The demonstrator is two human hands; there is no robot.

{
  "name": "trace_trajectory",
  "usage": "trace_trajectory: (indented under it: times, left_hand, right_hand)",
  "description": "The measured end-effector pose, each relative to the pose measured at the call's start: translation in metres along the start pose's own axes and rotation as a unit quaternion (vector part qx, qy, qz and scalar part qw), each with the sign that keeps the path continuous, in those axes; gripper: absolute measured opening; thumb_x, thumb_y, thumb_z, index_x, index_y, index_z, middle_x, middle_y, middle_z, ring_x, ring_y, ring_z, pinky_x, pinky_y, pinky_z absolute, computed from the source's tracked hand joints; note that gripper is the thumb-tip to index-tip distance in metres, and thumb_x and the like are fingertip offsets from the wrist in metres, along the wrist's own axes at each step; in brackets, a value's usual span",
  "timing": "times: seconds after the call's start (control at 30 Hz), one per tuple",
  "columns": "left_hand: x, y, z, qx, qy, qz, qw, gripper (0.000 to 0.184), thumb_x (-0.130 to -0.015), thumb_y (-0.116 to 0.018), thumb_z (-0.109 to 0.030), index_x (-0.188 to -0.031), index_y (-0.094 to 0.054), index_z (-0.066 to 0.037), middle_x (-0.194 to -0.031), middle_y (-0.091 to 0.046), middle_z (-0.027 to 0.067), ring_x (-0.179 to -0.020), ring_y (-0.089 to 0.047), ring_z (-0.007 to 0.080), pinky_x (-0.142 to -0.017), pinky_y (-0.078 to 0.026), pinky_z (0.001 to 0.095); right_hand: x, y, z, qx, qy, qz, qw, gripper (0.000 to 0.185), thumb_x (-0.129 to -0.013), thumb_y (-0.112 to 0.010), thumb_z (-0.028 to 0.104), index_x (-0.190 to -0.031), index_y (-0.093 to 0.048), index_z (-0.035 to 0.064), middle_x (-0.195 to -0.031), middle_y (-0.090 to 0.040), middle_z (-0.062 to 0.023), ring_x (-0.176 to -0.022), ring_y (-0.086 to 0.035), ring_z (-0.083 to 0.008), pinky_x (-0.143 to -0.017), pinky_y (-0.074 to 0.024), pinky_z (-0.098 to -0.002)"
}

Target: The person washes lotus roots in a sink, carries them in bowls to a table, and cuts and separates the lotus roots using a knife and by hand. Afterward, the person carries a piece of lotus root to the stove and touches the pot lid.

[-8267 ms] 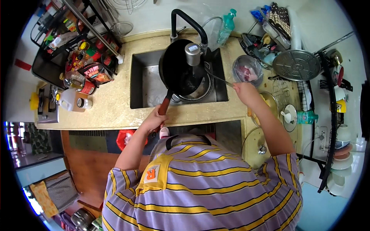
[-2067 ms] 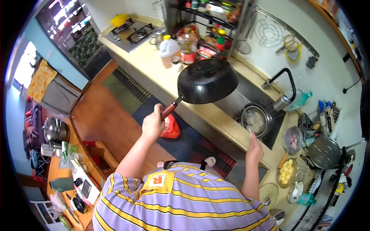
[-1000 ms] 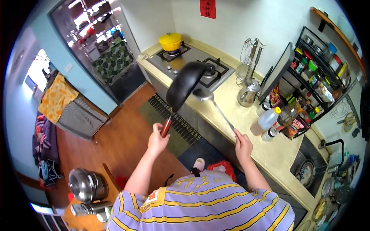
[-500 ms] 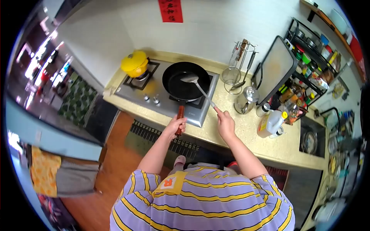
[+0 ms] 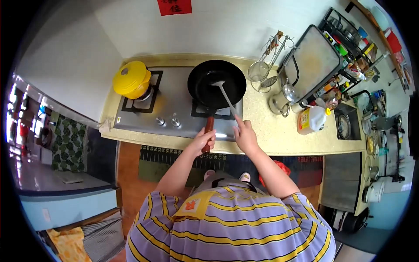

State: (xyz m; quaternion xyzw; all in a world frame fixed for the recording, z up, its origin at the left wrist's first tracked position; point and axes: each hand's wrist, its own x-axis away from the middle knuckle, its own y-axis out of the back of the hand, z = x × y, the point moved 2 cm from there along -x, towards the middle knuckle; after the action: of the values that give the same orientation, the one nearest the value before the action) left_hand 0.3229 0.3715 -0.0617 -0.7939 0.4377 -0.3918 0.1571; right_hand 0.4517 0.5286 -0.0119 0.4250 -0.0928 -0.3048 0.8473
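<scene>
A black frying pan sits over the right burner, its reddish-brown handle pointing toward me. My left hand is closed around that handle. In my right hand is a metal spatula, gripped by the end of its handle. The spatula's blade lies inside the pan, near its middle. No food shows in the pan. Left of the pan, a yellow lidded pot stands on the other burner of the steel gas stove.
On the counter to the right stand a wire utensil rack, a steel lidded pot and a plastic jug. Behind them a cutting board leans before a spice shelf. A sink lies farther right.
The camera view has shifted, turning slightly. The spatula blade has moved a little within the pan, and my right hand has come closer to the left. Both hands keep their grip.
</scene>
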Motion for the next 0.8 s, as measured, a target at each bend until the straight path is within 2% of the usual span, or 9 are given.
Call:
trace_trajectory:
  times: [0.17, 0.2, 0.27, 0.4, 0.47, 0.6, 0.63, 0.67, 0.8]
  left_hand:
    - [-0.003, 0.008, -0.006, -0.074, 0.011, -0.027, 0.997, 0.051, -0.1, -0.045, -0.056, -0.121, -0.037, -0.01, -0.088, -0.058, 0.0069, -0.061, -0.055, 0.0141, -0.057, -0.05, 0.03]
    - [-0.002, 0.01, -0.007, -0.141, 0.019, -0.086, 0.986, 0.06, -0.1, -0.045, -0.058, -0.128, -0.038, -0.005, -0.1, -0.06, 0.0127, -0.076, -0.062, 0.0206, -0.071, -0.054, 0.036]
    - [-0.012, 0.019, -0.001, -0.399, -0.179, -0.237, 0.868, 0.061, -0.098, -0.056, -0.049, -0.131, -0.042, 0.001, -0.116, -0.059, 0.0186, -0.099, -0.061, 0.0285, -0.089, -0.05, 0.0417]
    - [0.062, -0.06, -0.031, -0.613, -0.402, -0.222, 0.643, 0.054, -0.084, -0.074, -0.018, -0.127, -0.05, 0.002, -0.126, -0.055, 0.021, -0.114, -0.055, 0.037, -0.1, -0.043, 0.0429]
    - [0.075, -0.099, -0.026, -0.639, -0.423, -0.136, 0.628, 0.05, -0.083, -0.073, -0.014, -0.126, -0.052, 0.0, -0.122, -0.057, 0.0186, -0.113, -0.055, 0.0382, -0.1, -0.042, 0.0419]
    - [0.075, -0.199, 0.0, -0.397, -0.234, 0.131, 0.878, 0.048, -0.087, -0.069, -0.008, -0.132, -0.051, -0.003, -0.134, -0.057, 0.0114, -0.124, -0.055, 0.0257, -0.104, -0.04, 0.0382]
    - [0.072, -0.228, 0.008, -0.311, -0.206, 0.218, 0.902, 0.051, -0.091, -0.066, -0.011, -0.137, -0.047, -0.003, -0.138, -0.056, 0.0112, -0.125, -0.054, 0.0221, -0.105, -0.04, 0.0366]
    - [0.065, -0.259, 0.02, -0.259, -0.207, 0.278, 0.902, 0.057, -0.096, -0.064, -0.032, -0.14, -0.041, -0.004, -0.134, -0.057, 0.0181, -0.124, -0.056, 0.0281, -0.104, -0.042, 0.0372]
    - [-0.027, -0.353, 0.125, -0.089, -0.092, 0.409, 0.903, 0.056, -0.098, -0.057, -0.037, -0.139, -0.041, -0.003, -0.132, -0.055, 0.0266, -0.122, -0.056, 0.0349, -0.106, -0.041, 0.0439]
  right_hand:
    - [0.003, 0.003, 0.016, -0.082, -0.004, 0.055, 0.995, 0.055, -0.097, -0.057, 0.033, -0.147, -0.043, 0.0132, -0.137, -0.047, -0.031, -0.113, -0.057, -0.0464, -0.101, -0.0447, -0.0462]
    - [0.008, 0.006, 0.015, -0.043, 0.02, 0.034, 0.998, 0.055, -0.097, -0.057, 0.034, -0.147, -0.043, 0.0137, -0.138, -0.046, -0.0302, -0.116, -0.055, -0.0462, -0.103, -0.0428, -0.0474]
    - [0.02, 0.02, 0.007, 0.043, 0.057, -0.019, 0.997, 0.056, -0.097, -0.057, 0.035, -0.147, -0.042, 0.0148, -0.141, -0.045, -0.0286, -0.122, -0.051, -0.0459, -0.106, -0.0389, -0.0498]
    - [0.058, 0.069, -0.021, 0.045, 0.039, 0.014, 0.998, 0.058, -0.095, -0.061, 0.033, -0.148, -0.042, 0.0165, -0.145, -0.043, -0.0253, -0.126, -0.049, -0.0429, -0.109, -0.0345, -0.0508]
    - [0.077, 0.105, -0.035, -0.014, 0.034, 0.095, 0.995, 0.059, -0.094, -0.064, 0.029, -0.147, -0.043, 0.0144, -0.144, -0.047, -0.0219, -0.129, -0.049, -0.0371, -0.111, -0.0357, -0.0455]
    - [0.118, 0.228, -0.033, -0.208, 0.095, 0.183, 0.956, 0.055, -0.096, -0.062, 0.02, -0.146, -0.044, 0.0055, -0.145, -0.05, -0.0166, -0.134, -0.048, -0.028, -0.111, -0.0376, -0.036]
    - [0.134, 0.257, -0.043, -0.293, 0.101, 0.175, 0.935, 0.056, -0.096, -0.062, 0.018, -0.147, -0.042, 0.0038, -0.145, -0.05, -0.0162, -0.134, -0.048, -0.0269, -0.111, -0.0376, -0.0365]
    - [0.151, 0.282, -0.058, -0.375, 0.111, 0.165, 0.905, 0.057, -0.096, -0.062, 0.016, -0.148, -0.04, 0.0021, -0.145, -0.05, -0.0157, -0.135, -0.048, -0.0259, -0.111, -0.0377, -0.0369]
    - [0.219, 0.331, -0.184, -0.664, 0.121, 0.067, 0.735, 0.056, -0.1, -0.056, 0.02, -0.146, -0.037, -0.004, -0.132, -0.059, -0.023, -0.118, -0.062, -0.0323, -0.107, -0.0424, -0.041]
